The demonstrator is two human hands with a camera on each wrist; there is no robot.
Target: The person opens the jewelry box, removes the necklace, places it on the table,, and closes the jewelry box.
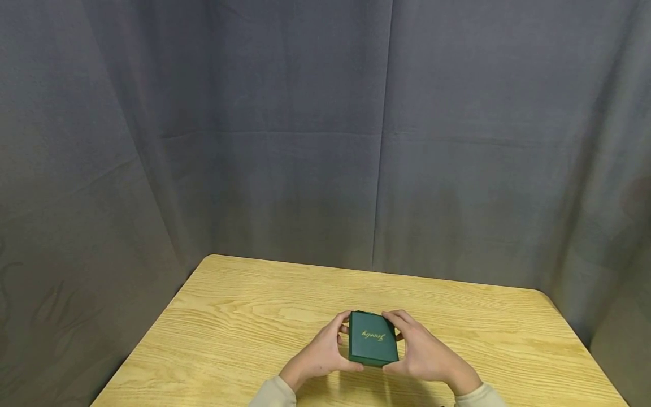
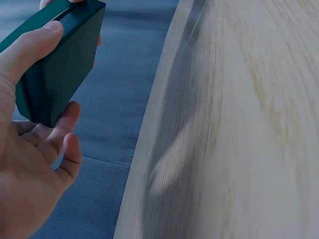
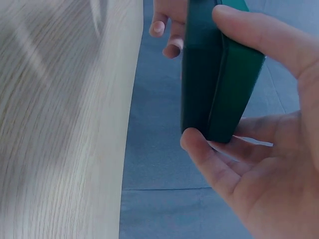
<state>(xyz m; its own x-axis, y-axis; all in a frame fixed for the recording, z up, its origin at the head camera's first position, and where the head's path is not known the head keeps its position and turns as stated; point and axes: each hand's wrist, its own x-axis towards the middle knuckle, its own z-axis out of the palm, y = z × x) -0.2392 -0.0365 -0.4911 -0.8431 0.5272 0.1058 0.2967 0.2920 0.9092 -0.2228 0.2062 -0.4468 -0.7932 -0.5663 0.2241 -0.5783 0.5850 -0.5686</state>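
A small dark green jewelry box (image 1: 373,339) with gold lettering on its lid is held between both hands above the table. Its lid is closed, and the lettering appears upside down in the head view. My left hand (image 1: 325,349) grips the box's left side, thumb at the near edge and fingers at the far edge. On the opposite side my right hand (image 1: 422,349) grips it the same way. The right wrist view shows the seam of the box (image 3: 219,74) beside the right thumb (image 3: 249,25). In the left wrist view the left thumb (image 2: 37,45) presses near the seam.
A light wood-grain table (image 1: 254,316) with rounded far corners lies under the hands. Grey curtains (image 1: 305,169) hang behind the table and along both sides. Beige sleeves (image 1: 277,393) cover the forearms.
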